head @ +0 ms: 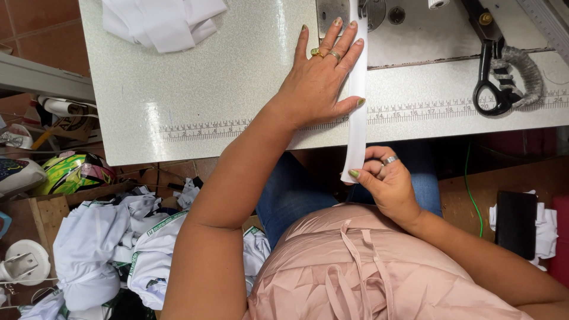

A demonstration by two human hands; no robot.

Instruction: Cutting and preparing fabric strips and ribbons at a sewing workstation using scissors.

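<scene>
A narrow white fabric strip (357, 89) runs from the sewing machine's needle plate (332, 10) down over the front edge of the speckled sewing table (207, 77). My left hand (320, 77) lies flat on the table, fingers spread, pressing the strip's left side near the plate. Below the table edge, my right hand (385, 178) pinches the strip's hanging lower end between thumb and fingers. Both hands wear rings.
Black scissors with a wrapped handle (504, 77) lie on the table's right. Folded white cloth (163, 21) sits at the back left. A pile of white garments (118, 243) lies on the floor left of my lap. A dark phone (514, 224) rests at right.
</scene>
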